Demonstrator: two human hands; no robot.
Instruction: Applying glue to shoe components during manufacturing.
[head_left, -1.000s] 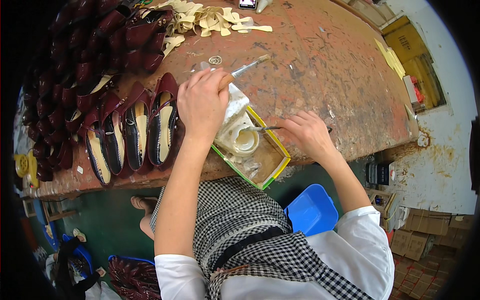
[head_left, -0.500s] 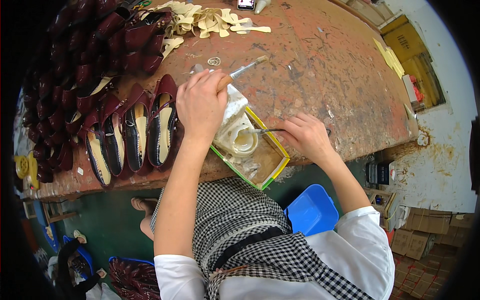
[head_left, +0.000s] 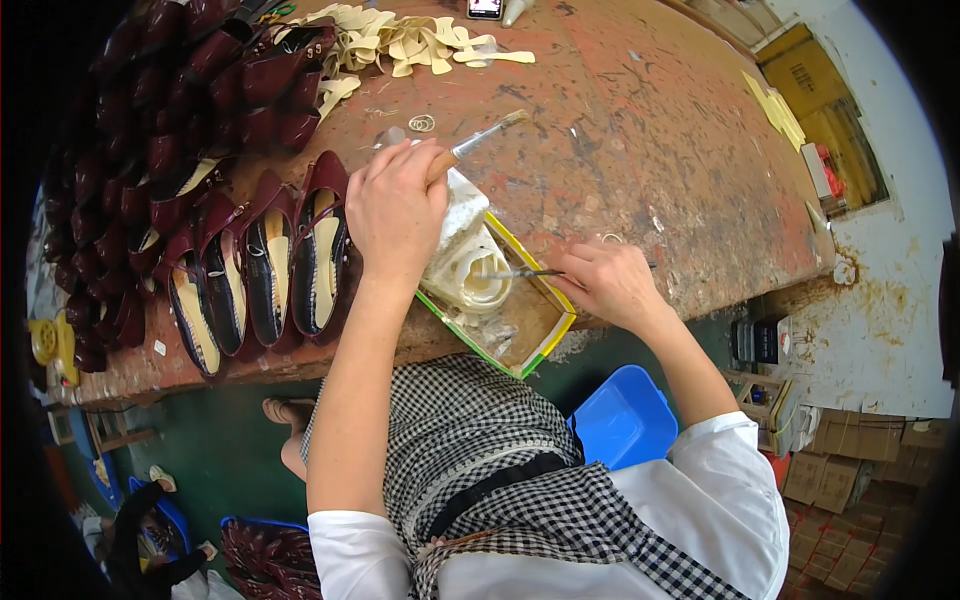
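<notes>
My left hand (head_left: pixel 398 215) is closed round the wooden handle of a brush (head_left: pixel 470 143), its bristles pointing away to the far right above the tabletop. My right hand (head_left: pixel 610 282) pinches a thin dark-handled tool (head_left: pixel 538 273), perhaps a slim brush. The tool's tip reaches over the round mouth of a white, smeared container (head_left: pixel 462 290) and looks to be in it; the exact tip is hard to make out. This container stands in a shallow box with yellow and green edges (head_left: pixel 562 328). Left of my left forearm, several dark red shoes (head_left: pixel 318 245) with cream insoles are lined up.
A big heap of glossy dark red shoes (head_left: pixel 125 150) fills the far left. Beyond it lie cream insole pieces (head_left: pixel 400 40) and a phone (head_left: pixel 485 8). Small rings (head_left: pixel 421 123) rest on the worn table (head_left: pixel 690 170). A blue bin (head_left: pixel 628 420) stands below the table edge.
My right hand has shifted slightly left and nearer, and the thin tool's tip reaches farther across the container's mouth. My left hand keeps its grip on the brush, nearly still.
</notes>
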